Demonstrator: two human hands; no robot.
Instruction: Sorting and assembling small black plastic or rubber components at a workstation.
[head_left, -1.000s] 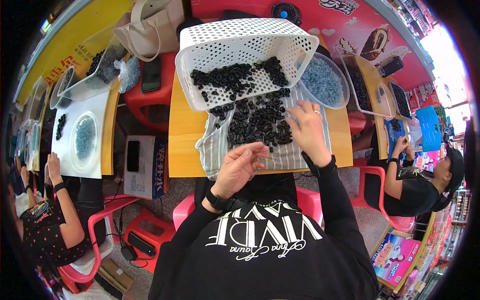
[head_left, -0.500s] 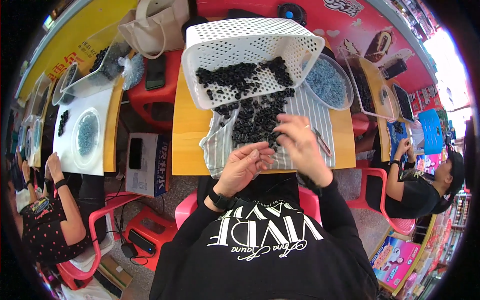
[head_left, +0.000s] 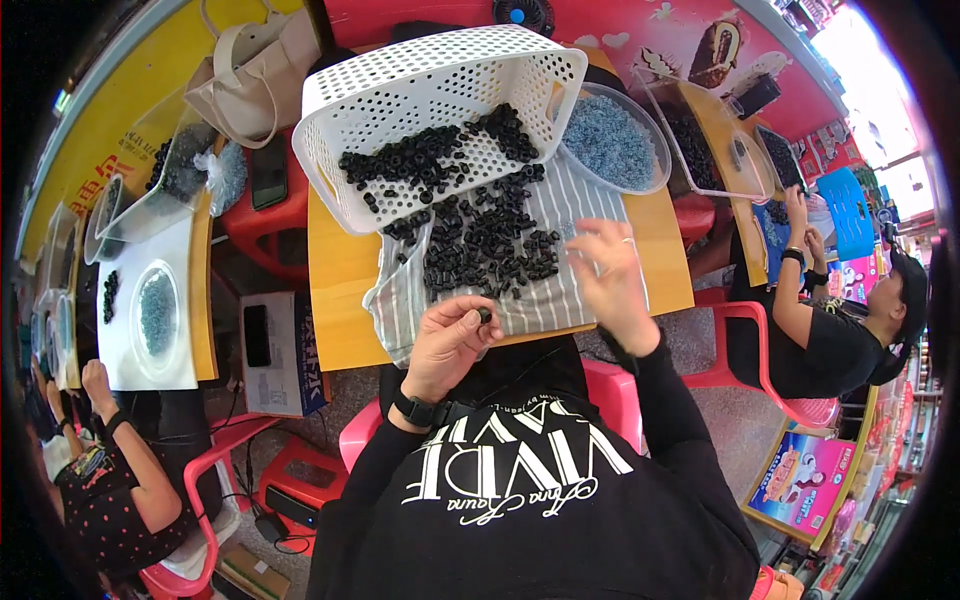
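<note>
My left hand (head_left: 445, 345) is at the near edge of the striped cloth (head_left: 398, 300), thumb and fingers pinched on a small black ring-like part (head_left: 485, 315). To its right, my right hand (head_left: 615, 285) hovers above the cloth with fingers bent, smeared by motion; whether it holds anything cannot be made out. A loose pile of small black parts (head_left: 480, 245) lies beyond both hands. It spreads from a white perforated basket (head_left: 420, 70) tipped on its side, which holds more of them. Right of the basket stands a clear round bowl of small bluish translucent pieces (head_left: 612, 140).
The cloth lies on a wooden table (head_left: 335, 255). At left, another table carries a plate of bluish pieces (head_left: 157, 310) and clear tubs; a co-worker sits there. Another co-worker (head_left: 845, 340) sits at right. A beige bag (head_left: 255, 85) and a phone (head_left: 270, 172) are beyond on the left.
My view has shifted, so the table appears farther left and tilted. My hands have moved apart, the right one away from the left. The black part now shows in my left fingertips.
</note>
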